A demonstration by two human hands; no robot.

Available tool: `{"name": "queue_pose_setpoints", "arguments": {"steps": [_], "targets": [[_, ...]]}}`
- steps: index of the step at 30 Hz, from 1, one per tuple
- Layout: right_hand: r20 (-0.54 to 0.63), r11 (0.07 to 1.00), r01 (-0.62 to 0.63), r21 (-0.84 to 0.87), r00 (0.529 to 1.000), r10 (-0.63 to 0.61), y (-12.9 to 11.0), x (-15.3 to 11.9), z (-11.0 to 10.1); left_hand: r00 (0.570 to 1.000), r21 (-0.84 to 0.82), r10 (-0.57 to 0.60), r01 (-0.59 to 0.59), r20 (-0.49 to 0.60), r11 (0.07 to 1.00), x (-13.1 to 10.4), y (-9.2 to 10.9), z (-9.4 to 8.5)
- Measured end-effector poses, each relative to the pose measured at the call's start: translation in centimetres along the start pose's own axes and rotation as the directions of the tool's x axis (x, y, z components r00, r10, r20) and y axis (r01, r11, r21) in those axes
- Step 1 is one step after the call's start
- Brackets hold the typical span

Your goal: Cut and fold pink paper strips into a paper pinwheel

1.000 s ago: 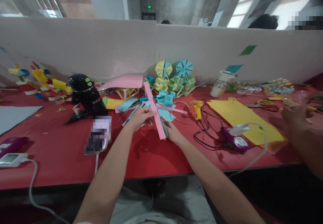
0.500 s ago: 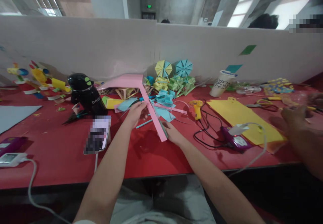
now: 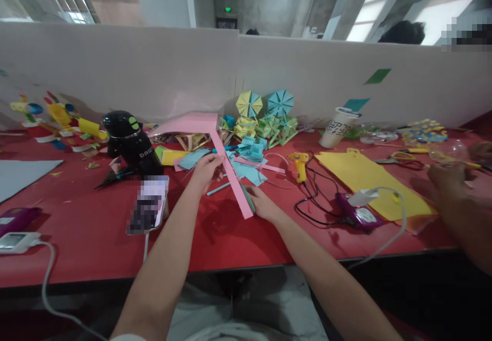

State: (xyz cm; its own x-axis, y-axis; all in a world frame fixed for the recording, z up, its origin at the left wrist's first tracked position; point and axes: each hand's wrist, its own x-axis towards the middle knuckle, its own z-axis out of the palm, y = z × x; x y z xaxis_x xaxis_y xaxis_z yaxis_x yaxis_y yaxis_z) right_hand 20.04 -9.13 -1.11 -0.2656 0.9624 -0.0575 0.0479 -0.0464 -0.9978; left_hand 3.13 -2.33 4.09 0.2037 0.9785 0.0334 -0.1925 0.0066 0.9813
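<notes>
A long pink paper strip (image 3: 235, 187) slants toward me above the red table. My left hand (image 3: 210, 171) is closed on its left edge at mid-length, thumb on top. My right hand (image 3: 260, 202) is closed at the strip's lower right, around a narrow grey-green flat piece (image 3: 248, 200) lying along the strip's edge; I cannot tell whether that piece is joined to the strip. Behind the strip's far end lies a larger pink sheet (image 3: 192, 122). Blue paper scraps (image 3: 253, 173) and a thin blue stick (image 3: 218, 188) lie just beyond my hands.
On the left stand a black bottle (image 3: 132, 146) and a phone (image 3: 151, 205). To the right are a yellow glue gun (image 3: 299, 167) with looping black cord, a purple power box (image 3: 359, 214), yellow paper (image 3: 376, 184) and a paper cup (image 3: 338, 128). Another person's hand (image 3: 449, 179) works at far right.
The strip's near end has shifted slightly left and down, and more of the grey-green piece shows beside it. Both my hands keep nearly the same place.
</notes>
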Motion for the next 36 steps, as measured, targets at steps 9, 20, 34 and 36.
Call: {"name": "queue_pose_setpoints", "arguments": {"steps": [9, 20, 34, 36], "targets": [[-0.004, 1.000, -0.002, 0.020, 1.000, 0.002, -0.19, -0.12, 0.43, 1.000, 0.011, 0.013, -0.013, -0.002, 1.000, 0.12, -0.06, -0.10], [-0.081, 0.999, 0.036, 0.009, 0.996, -0.035, 0.21, -0.03, 0.39, 0.998, 0.070, -0.016, 0.012, 0.062, 0.998, -0.17, -0.03, 0.31], [-0.042, 0.999, 0.035, -0.026, 0.998, -0.036, -0.43, 0.03, 0.73, 0.998, 0.053, -0.016, 0.013, 0.065, 0.999, -0.08, -0.13, 0.22], [-0.042, 1.000, 0.018, -0.009, 0.999, -0.019, -0.33, 0.03, 0.70, 0.997, 0.052, -0.016, 0.012, 0.077, 0.999, -0.12, -0.10, 0.23]]}}
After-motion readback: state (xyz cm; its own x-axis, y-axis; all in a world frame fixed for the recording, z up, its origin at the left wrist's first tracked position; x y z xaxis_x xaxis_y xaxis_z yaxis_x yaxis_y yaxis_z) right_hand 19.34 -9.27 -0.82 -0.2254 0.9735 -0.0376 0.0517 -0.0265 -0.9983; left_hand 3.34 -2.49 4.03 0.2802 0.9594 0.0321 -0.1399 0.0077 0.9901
